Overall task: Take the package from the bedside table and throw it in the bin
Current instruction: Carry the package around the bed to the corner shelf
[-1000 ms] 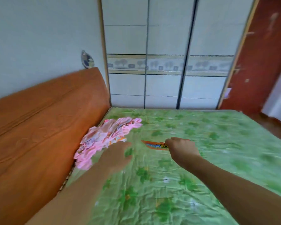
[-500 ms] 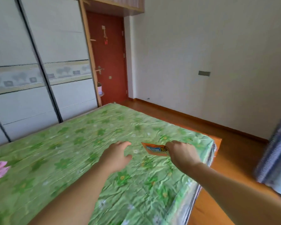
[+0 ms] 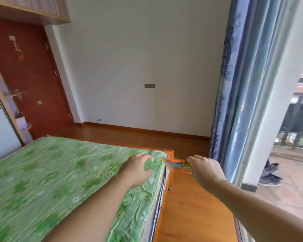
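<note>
While both bare arms reach forward from the near edge of the view, the right hand (image 3: 204, 169) is curled closed, its fingers pinching the right end of the package (image 3: 177, 165). That package is a flat orange wrapper with blue and yellow print, held off the surfaces and sticking out leftward from the fist, level with the far right corner of the bed (image 3: 59, 168). It hangs over the strip of wooden floor (image 3: 191, 206) just right of the mattress edge, apart from the bedding.

Left of it, the left hand (image 3: 136, 167) is loosely curved with fingers partly bent and close together, holding nothing; whether it touches the green flower-patterned sheet below it cannot be told. The two hands are near each other, with the wrapper between them.

Beyond the bed, at the far left, stands a dark red door (image 3: 30, 81) with a handle and a small hanging ornament. A plain white wall (image 3: 147, 58) fills the far middle, carrying a small grey plate. On the right, a blue patterned curtain (image 3: 224, 84) hangs beside an open sliding glass frame, and past it a pair of dark shoes (image 3: 269, 175) sits on the tiled balcony floor.
</note>
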`<state>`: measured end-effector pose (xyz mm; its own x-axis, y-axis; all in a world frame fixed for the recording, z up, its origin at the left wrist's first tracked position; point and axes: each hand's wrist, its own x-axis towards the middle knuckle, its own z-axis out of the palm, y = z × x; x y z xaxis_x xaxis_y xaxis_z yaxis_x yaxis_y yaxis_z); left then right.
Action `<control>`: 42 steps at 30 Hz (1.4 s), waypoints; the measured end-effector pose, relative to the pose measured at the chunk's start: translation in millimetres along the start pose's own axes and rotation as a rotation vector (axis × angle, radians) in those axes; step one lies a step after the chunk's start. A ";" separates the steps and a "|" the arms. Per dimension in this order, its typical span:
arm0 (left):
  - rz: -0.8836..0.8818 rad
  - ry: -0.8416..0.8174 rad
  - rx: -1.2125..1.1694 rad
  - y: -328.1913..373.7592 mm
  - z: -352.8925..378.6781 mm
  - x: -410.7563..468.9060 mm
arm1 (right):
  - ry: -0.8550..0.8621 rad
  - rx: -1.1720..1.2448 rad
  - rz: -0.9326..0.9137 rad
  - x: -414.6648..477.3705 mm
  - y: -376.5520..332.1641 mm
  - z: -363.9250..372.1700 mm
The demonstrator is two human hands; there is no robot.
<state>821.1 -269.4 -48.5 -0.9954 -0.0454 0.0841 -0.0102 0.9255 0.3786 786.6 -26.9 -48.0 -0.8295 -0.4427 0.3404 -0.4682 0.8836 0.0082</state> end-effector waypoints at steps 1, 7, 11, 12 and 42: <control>0.010 -0.007 -0.002 8.0 4.0 12.4 | -0.001 0.000 0.009 3.0 13.1 0.6; 0.111 -0.036 0.000 46.1 25.2 82.1 | -0.043 -0.064 0.056 28.9 83.2 14.2; 0.130 -0.037 0.000 56.7 41.1 135.0 | -0.078 -0.081 0.070 58.0 118.3 35.4; 0.134 -0.038 -0.002 57.8 46.3 150.0 | -0.082 -0.088 0.073 68.2 126.8 41.6; 0.068 0.061 -0.044 -8.7 84.7 700.5 | -0.036 -0.081 0.011 583.6 323.3 219.2</control>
<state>115.8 -277.5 -70.9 -0.9860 -0.0069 0.1667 0.0629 0.9101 0.4097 84.4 -33.0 -52.7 -0.8459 -0.4365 0.3065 -0.4337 0.8974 0.0813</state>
